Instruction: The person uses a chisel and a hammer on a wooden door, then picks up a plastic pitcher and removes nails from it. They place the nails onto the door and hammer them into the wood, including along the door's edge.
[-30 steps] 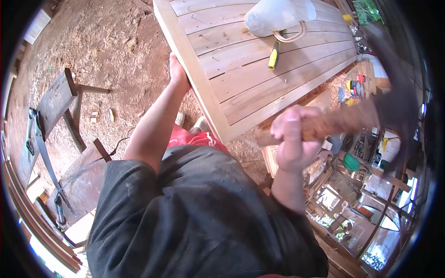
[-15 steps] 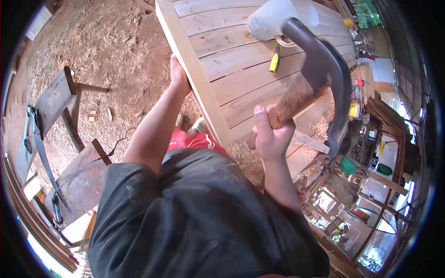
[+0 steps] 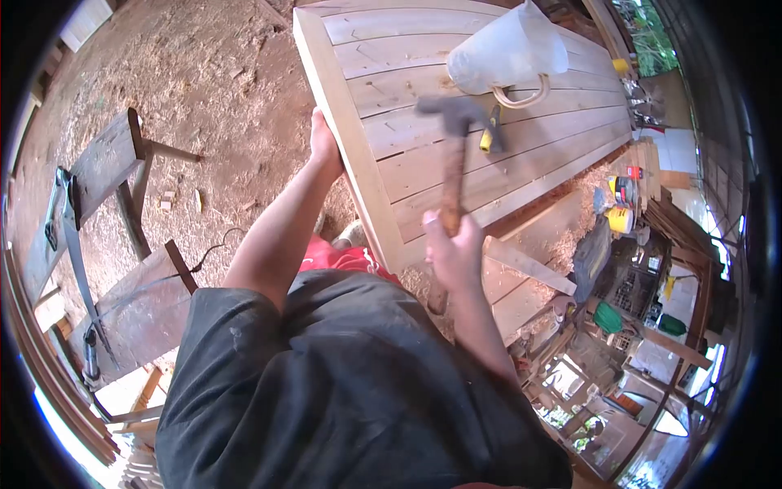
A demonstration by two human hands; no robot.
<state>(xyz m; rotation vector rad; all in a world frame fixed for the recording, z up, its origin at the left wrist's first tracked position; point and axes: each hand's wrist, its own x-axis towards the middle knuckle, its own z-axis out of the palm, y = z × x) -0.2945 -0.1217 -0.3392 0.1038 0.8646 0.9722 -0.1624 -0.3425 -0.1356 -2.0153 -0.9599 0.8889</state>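
Note:
My right hand (image 3: pixel 454 251) is wrapped round the wooden handle of a claw hammer (image 3: pixel 454 175). The hammer's head, blurred by motion, is over a slatted wooden panel (image 3: pixel 423 171) with a pale frame along its near edge. Against the outer side of that frame, my left hand (image 3: pixel 327 148) holds the panel, most of its fingers hidden. Several nails stick up at a slant from the slats. Farther along the panel lies a whitish plastic container (image 3: pixel 509 57) with a loop handle. Beside it is a yellow-and-black handled tool (image 3: pixel 487 142), partly behind the hammer head.
At the left, a handsaw (image 3: pixel 75 248) lies across a low wooden bench (image 3: pixel 102 175). Wood shavings cover the dirt floor (image 3: pixel 212 90). Loose boards (image 3: pixel 529 265), a yellow container (image 3: pixel 619 219) and workshop clutter are at the right.
The hammer has swung down and away from me, from close to the camera to over the panel. My left hand stays on the frame. The view has shifted slightly.

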